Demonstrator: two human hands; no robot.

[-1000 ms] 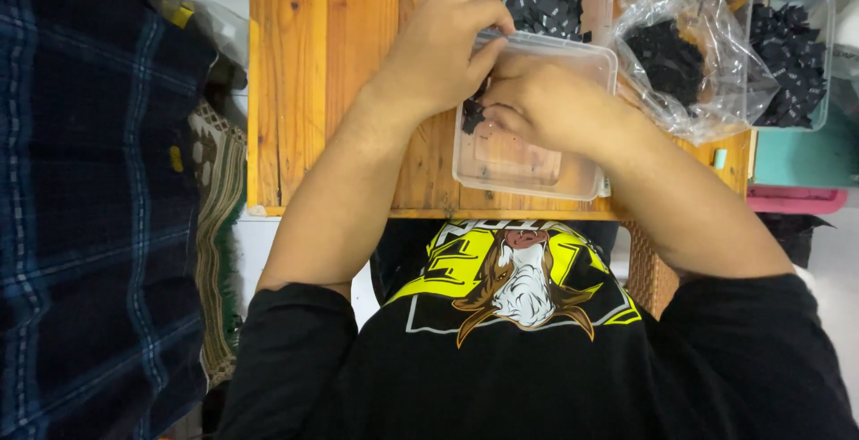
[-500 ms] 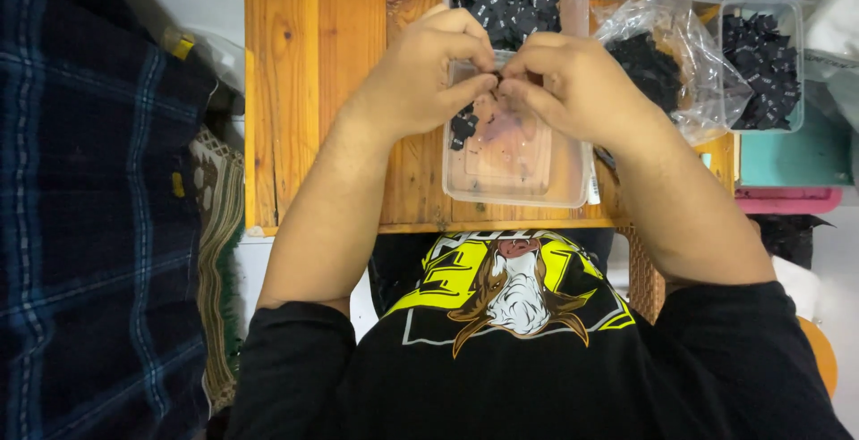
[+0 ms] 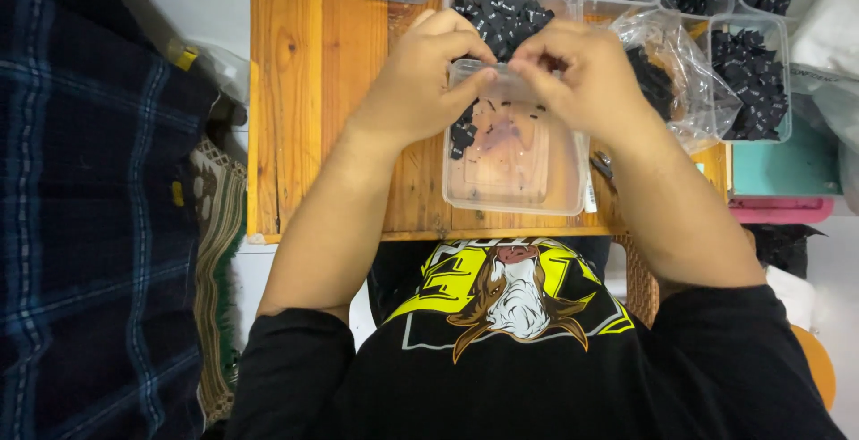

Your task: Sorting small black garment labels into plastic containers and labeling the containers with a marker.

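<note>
My left hand and my right hand meet fingertip to fingertip over the far rim of a clear plastic tub on the wooden table. Both pinch what looks like a small black piece between them; my fingers mostly hide it. The tub holds a few black pieces along its left wall and scattered specks on its bottom. Just behind my hands stands another clear tub heaped with black pieces.
Several more tubs of black pieces line the table's back edge, one at the right. A crumpled clear bag with black pieces lies beside my right hand. A teal box sits at the right, dark plaid cloth at the left.
My hands have lifted out of the near tub and come together at its far rim. The view has tilted, so more tubs show at the back.
</note>
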